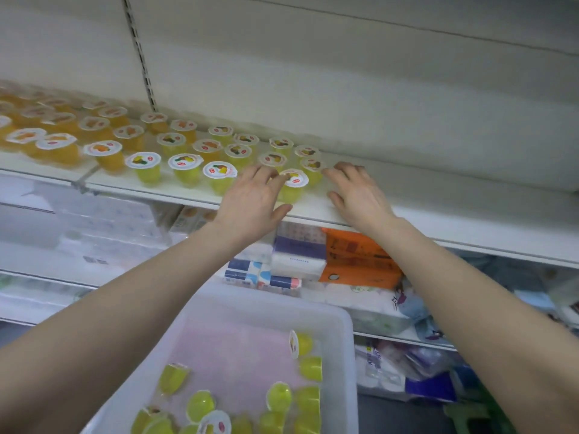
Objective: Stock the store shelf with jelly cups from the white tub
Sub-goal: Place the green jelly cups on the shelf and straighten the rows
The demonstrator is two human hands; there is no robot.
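White store shelving fills the background, and the shelf (438,214) at chest height already carries rows of jelly cups: orange ones (59,148) at far left, yellow-green ones (185,169) toward the middle. Both hands sit either side of the newest cup (294,186) at the row's right end; the left hand (250,198) and right hand (357,192) have fingers spread, gripping nothing. Right of them the shelf is bare. Near the person, the white tub (344,355) holds perhaps a dozen cups (279,399), so stocking seems well along but unfinished.
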